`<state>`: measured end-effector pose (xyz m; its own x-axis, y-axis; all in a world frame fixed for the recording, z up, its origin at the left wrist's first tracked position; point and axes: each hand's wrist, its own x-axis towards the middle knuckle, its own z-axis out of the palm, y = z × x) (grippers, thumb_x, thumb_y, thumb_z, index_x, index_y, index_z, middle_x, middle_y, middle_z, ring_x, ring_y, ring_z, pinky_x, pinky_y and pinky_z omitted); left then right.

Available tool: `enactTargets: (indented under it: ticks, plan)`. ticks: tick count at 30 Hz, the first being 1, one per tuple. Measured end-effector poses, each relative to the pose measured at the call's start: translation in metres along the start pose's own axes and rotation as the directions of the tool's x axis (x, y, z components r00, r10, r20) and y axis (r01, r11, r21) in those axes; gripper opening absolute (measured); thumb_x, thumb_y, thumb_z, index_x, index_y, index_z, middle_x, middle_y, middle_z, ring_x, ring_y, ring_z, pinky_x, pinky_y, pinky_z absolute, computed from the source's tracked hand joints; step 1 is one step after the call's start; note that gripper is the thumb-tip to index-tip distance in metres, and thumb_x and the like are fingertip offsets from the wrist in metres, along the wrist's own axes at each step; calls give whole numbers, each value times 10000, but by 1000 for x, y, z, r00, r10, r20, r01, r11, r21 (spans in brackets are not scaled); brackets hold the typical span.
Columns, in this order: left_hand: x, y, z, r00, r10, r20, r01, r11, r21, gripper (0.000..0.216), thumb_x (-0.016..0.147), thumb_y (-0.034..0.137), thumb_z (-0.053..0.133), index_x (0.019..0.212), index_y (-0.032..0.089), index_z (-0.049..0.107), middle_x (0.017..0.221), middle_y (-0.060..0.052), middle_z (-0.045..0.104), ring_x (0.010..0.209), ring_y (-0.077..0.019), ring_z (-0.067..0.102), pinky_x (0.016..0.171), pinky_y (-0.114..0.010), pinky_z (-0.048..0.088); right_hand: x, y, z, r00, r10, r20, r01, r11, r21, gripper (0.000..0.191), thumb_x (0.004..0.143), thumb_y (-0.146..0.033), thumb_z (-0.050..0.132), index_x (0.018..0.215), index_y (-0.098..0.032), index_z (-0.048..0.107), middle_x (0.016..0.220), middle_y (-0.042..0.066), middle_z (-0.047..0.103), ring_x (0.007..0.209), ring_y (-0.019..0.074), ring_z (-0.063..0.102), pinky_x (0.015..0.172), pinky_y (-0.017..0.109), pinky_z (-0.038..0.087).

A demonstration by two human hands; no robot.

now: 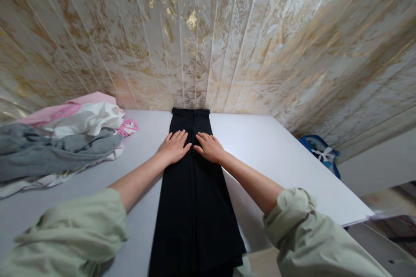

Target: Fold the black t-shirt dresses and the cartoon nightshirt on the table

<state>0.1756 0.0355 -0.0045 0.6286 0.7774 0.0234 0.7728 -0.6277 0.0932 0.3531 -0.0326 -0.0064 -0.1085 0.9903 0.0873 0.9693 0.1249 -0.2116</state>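
A pair of black trousers (194, 199) lies lengthwise on the white table, its waistband against the wall side and its wide legs running toward me past the near edge. My left hand (174, 145) rests flat on the upper left part of the cloth, fingers stretched out. Opposite it, my right hand (209, 147) lies flat on the upper right part, also with fingers extended. The thumbs point toward each other with a narrow strip of black fabric between them. Neither hand grips anything.
A heap of clothes, with a grey garment (58, 149) and a white one (87, 119), lies on the left of the white table (260, 147). Gold-patterned covering (208, 39) rises behind it. A blue bag (320, 151) stands beyond the table's right edge.
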Motion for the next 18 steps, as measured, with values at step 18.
enactTargets:
  ticks: [18]
  plan:
    - [-186,64,-31,941,334,59,-311,920,-240,248,950,252,431,976,228,677,1001,-40,697,946,-202,642,903,-385,488,-197,-49,-40,936,-349,42,310,876,369,313,1002,-281,423,1197,-213,659,1192,66,656,1110,169,598,984,311,464]
